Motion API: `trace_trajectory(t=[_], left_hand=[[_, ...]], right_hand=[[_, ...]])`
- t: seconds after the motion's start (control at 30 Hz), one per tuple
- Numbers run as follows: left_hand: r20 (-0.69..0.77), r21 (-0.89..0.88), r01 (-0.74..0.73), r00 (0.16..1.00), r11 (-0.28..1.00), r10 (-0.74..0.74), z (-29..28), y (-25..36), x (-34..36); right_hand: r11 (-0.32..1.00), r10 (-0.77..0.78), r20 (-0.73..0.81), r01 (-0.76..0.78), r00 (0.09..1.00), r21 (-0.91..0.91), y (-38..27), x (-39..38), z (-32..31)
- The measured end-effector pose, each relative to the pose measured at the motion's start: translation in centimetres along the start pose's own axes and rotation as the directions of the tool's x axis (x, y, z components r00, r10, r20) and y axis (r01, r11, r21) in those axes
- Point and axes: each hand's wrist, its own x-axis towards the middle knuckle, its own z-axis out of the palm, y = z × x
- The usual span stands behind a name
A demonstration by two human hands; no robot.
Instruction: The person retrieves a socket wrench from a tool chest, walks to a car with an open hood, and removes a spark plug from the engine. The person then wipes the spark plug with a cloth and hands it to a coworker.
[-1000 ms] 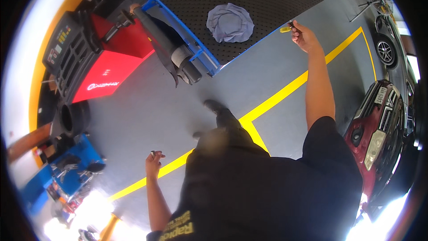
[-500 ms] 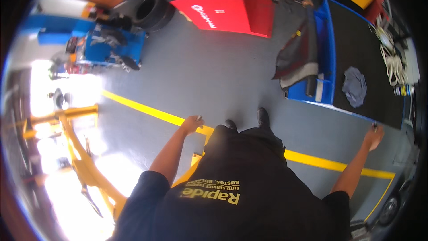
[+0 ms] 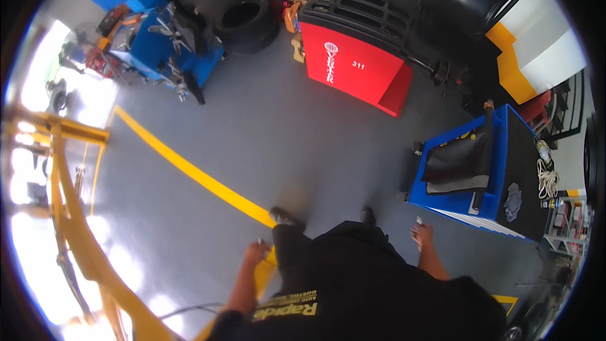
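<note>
My left hand (image 3: 257, 251) hangs low beside my left leg, closed on a small silvery item (image 3: 261, 241) too small to identify. My right hand (image 3: 423, 235) is lower right of centre, loosely curled on a small tool (image 3: 419, 220) whose pale end pokes up. It is near, but apart from, the blue cart (image 3: 429, 191) at the right. The cart bears a dark rolled cover (image 3: 457, 158), a crumpled grey cloth (image 3: 512, 201) and coiled white cord (image 3: 546, 179).
A red-and-black wheel balancer (image 3: 341, 57) stands ahead, beside stacked tyres (image 3: 243, 28). A blue machine (image 3: 158, 44) is at upper left. A yellow metal lift frame (image 3: 85, 240) runs down the left. A yellow line (image 3: 189, 167) crosses the grey floor (image 3: 259, 120). A shelf rack (image 3: 565, 227) is far right.
I have turned left, away from the cars, toward the balancer. The cart has shifted right in view and looks farther off. My right hand has lowered from the cart's edge toward my side.
</note>
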Motion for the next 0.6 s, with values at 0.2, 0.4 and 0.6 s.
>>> trace_trajectory(t=[0.2,0.4,0.6], left_hand=[[0.132,0.092,0.099,0.985,0.991,-0.111,-12.2,-15.8,0.8],[-0.066,-0.349,0.203,0.968,0.915,-0.240,-30.8,-30.8,0.2],[-0.024,-0.803,0.367,0.767,0.469,-0.641,-49.6,-29.4,11.4]], right_hand=[[0.774,-0.337,0.448,0.515,0.828,-0.369,-19.3,-7.1,40.4],[0.720,-0.207,0.691,0.586,0.693,-0.372,-29.8,-20.6,71.3],[0.525,-0.213,0.665,0.658,0.716,-0.540,-31.3,-16.6,93.6]])
